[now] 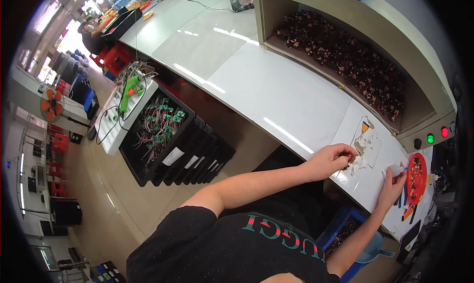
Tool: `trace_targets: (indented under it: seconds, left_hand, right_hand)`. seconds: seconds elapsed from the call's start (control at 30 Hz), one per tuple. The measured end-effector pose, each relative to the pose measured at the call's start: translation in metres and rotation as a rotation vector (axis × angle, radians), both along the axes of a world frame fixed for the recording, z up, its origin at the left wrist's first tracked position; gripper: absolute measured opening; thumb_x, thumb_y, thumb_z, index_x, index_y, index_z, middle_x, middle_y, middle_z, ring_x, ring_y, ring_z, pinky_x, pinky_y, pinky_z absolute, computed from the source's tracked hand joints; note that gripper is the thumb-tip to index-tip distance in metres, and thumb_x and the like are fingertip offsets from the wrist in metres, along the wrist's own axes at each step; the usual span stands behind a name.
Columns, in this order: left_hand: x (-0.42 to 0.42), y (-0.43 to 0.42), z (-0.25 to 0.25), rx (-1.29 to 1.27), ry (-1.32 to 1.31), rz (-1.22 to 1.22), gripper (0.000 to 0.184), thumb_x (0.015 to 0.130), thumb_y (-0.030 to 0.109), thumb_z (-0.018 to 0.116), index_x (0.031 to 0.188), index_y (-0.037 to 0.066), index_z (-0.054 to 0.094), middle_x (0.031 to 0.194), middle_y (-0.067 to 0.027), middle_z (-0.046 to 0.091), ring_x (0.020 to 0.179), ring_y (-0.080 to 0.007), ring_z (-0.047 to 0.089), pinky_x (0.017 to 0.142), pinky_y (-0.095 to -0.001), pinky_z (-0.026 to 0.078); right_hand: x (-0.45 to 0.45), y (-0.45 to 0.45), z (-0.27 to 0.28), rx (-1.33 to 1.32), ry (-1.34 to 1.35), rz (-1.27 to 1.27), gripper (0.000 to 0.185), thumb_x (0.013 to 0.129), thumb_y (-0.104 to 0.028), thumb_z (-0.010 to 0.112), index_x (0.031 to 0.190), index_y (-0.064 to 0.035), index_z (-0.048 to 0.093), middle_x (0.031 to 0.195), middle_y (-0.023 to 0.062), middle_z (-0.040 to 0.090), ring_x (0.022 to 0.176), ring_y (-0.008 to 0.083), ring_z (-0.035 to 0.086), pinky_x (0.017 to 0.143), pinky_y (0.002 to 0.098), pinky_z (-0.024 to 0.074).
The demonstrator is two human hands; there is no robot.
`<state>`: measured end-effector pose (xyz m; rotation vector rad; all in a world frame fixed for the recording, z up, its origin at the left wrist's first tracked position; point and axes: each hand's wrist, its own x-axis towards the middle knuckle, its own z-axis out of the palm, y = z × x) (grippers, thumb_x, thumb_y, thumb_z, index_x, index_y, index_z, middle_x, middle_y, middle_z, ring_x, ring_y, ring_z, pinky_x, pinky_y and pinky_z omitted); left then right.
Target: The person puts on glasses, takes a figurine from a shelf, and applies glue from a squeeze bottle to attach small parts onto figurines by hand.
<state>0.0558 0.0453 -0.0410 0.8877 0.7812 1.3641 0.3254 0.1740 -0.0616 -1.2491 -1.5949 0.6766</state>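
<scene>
My left hand [332, 160] is closed on a small dark and red part at the table's front edge, its fingertips pinched together. Just beyond it lies a stained patch [366, 145] with whitish residue on the white table [296, 100]. My right hand [392, 184] grips a whitish translucent object [393, 171], perhaps a bottle or bag, with a blue tip pointing toward the red tray [423, 179]. Small parts fill that tray. The two hands are apart.
A machine opening [419, 98] holds many small dark parts [345, 60]. Black crates [187, 149] with wired green boards stand at the left, beside a green glue gun [129, 93]. A blue bin [340, 223] is below my right arm. A person [91, 38] sits far back.
</scene>
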Motion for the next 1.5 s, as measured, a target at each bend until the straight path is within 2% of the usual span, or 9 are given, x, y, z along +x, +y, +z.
trace_targets:
  seconds: [0.47,0.57,0.6,0.67,0.8,0.87,0.93,1.13,1.5]
  left_hand:
    - [-0.006,-0.006,0.015,-0.159,0.035,0.015,0.026,0.096,0.009,0.046,0.118,0.0,0.056,0.108,-0.0059,0.061,0.095,-0.0099,0.056,0.085,-0.0266,0.047]
    - [-0.009,-0.003,0.018,-0.237,0.068,-0.004,0.026,0.096,0.01,0.047,0.119,0.0,0.055,0.108,-0.0065,0.061,0.095,-0.0111,0.057,0.085,-0.0272,0.048]
    - [-0.009,-0.003,0.018,-0.284,0.093,-0.013,0.027,0.096,0.011,0.047,0.12,0.0,0.055,0.11,-0.0077,0.061,0.098,-0.0124,0.058,0.087,-0.0284,0.049]
    - [-0.009,-0.002,0.015,-0.308,0.088,-0.014,0.028,0.094,0.006,0.044,0.119,0.0,0.055,0.114,-0.0128,0.061,0.109,-0.0222,0.059,0.091,-0.0342,0.049]
    - [-0.014,0.001,0.026,-0.397,0.043,-0.039,0.031,0.093,0.004,0.04,0.121,-0.002,0.053,0.117,-0.0166,0.06,0.115,-0.0261,0.057,0.093,-0.0358,0.048]
    - [-0.016,-0.001,0.026,-0.404,0.005,-0.043,0.032,0.092,0.003,0.039,0.121,-0.002,0.052,0.118,-0.018,0.059,0.117,-0.027,0.056,0.094,-0.0363,0.048]
    - [-0.016,-0.003,0.025,-0.39,0.004,-0.041,0.031,0.094,0.006,0.04,0.122,-0.001,0.052,0.119,-0.0171,0.059,0.113,-0.0236,0.057,0.094,-0.0354,0.048]
    - [-0.016,-0.009,0.021,-0.306,0.02,-0.036,0.03,0.096,0.01,0.044,0.123,0.0,0.052,0.118,-0.0133,0.06,0.109,-0.0193,0.057,0.092,-0.032,0.047]
    - [-0.018,-0.001,0.017,-0.268,-0.098,-0.051,0.041,0.088,0.004,0.042,0.129,0.001,0.042,0.119,-0.0163,0.055,0.107,-0.0229,0.057,0.093,-0.0371,0.045]
  right_hand:
    - [-0.008,-0.016,0.013,-0.053,-0.036,-0.19,0.056,0.095,-0.022,0.057,0.138,0.0046,0.033,0.134,0.0202,0.046,0.123,0.0262,0.046,0.105,0.0372,0.0343]
    - [0.0,-0.031,0.016,0.428,0.104,-0.118,0.048,0.099,-0.026,0.047,0.133,0.0064,0.037,0.13,0.0214,0.048,0.121,0.0274,0.048,0.105,0.0386,0.0341]
    - [0.004,-0.039,0.018,0.488,0.014,-0.266,0.043,0.1,-0.029,0.042,0.124,0.0061,0.043,0.12,0.0203,0.052,0.113,0.0288,0.051,0.102,0.0387,0.0362]
    - [0.001,-0.042,0.021,0.73,0.156,-0.003,0.038,0.096,-0.032,0.048,0.11,0.0031,0.049,0.104,0.0174,0.055,0.097,0.0291,0.053,0.088,0.0394,0.0423]
    - [-0.032,-0.072,0.034,0.461,0.062,0.308,0.028,0.085,-0.03,0.064,0.091,-0.0042,0.055,0.087,0.0114,0.053,0.079,0.0255,0.051,0.07,0.0387,0.0431]
    - [-0.049,-0.075,0.043,0.328,0.008,0.503,0.024,0.078,-0.018,0.073,0.09,-0.006,0.057,0.09,0.0102,0.054,0.08,0.0253,0.052,0.071,0.0373,0.0434]
    - [-0.066,-0.076,0.041,0.273,0.016,0.57,0.043,0.065,-0.01,0.083,0.101,-0.0083,0.06,0.096,0.008,0.056,0.085,0.0246,0.055,0.072,0.0361,0.0459]
    - [-0.1,-0.072,0.041,0.14,-0.071,0.584,0.047,0.068,-0.009,0.081,0.109,-0.0066,0.057,0.111,0.0099,0.054,0.098,0.0268,0.054,0.081,0.0348,0.0464]
    - [-0.118,-0.084,0.029,0.083,-0.084,0.489,0.046,0.068,-0.011,0.083,0.106,-0.0056,0.057,0.11,0.0109,0.056,0.1,0.026,0.055,0.083,0.0341,0.0472]
